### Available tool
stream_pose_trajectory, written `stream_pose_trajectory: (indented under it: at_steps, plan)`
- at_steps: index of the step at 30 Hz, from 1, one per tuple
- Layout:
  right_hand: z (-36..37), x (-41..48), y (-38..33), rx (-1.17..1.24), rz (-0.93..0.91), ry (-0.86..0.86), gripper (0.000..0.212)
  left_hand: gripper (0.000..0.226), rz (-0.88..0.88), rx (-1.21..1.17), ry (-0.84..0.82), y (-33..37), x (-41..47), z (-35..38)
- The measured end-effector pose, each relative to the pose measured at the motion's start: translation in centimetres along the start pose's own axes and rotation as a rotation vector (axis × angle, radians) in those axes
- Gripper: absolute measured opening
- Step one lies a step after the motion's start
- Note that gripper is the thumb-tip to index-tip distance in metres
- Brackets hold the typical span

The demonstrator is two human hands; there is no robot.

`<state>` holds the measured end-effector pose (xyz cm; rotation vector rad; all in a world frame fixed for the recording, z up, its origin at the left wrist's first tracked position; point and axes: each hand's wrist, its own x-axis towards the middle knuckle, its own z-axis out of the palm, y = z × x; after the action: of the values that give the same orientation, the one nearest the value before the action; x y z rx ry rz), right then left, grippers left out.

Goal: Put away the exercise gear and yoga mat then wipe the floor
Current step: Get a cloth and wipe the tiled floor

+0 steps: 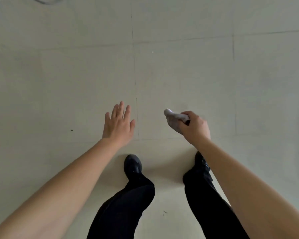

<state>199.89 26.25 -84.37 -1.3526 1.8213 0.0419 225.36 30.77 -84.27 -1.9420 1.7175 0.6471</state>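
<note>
Gear, mat: none in view, likely put away.
Right hand [195, 127]: fist clenched around crumpled cloth [173, 119], centre-right.
Left hand [119, 124]: fingers spread, empty.
Floor [59, 75]: specks lower-left; wiping remains.

Dim, flat, even light with a grey-green cast on the floor [76, 75]. Soft faint shadows under the shoes [133, 165]. Whole frame slightly soft, cloth [173, 119] detail smeared. Wide-angle bend shows in tile lines and stretched forearms at the lower edges. No glare.
</note>
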Motion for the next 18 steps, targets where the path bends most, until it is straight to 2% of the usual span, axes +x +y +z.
stream_pose_trajectory:
  at_steps: [5,9,12,14,16,18]
  plan:
    - [9.5,9.0,5.2,-0.097,-0.072,-0.02,0.025,0.059,-0.08,-0.066,-0.05,0.6,8.7,11.4]
    - [15.8,14.5,6.5,-0.101,-0.228,0.048,0.025,0.057,-0.121,-0.104,-0.01,-0.3,15.4,18.1]
    - [20.8,16.6,8.1,-0.205,-0.551,0.148,0.029,0.056,-0.148,-0.124,0.107,-2.0,20.2,21.4]
    - [24.4,17.2,10.4,-0.44,-0.76,0.039,0.039,0.056,-0.148,-0.134,0.237,-3.0,23.2,23.0]
    - [27.1,17.4,12.6,-0.557,-0.838,-0.063,0.043,0.055,-0.156,-0.157,0.33,-3.7,26.1,24.2]
    - [29.1,18.2,13.9,-0.524,-0.907,0.022,0.031,0.056,-0.169,-0.177,0.367,-4.1,28.7,25.2]
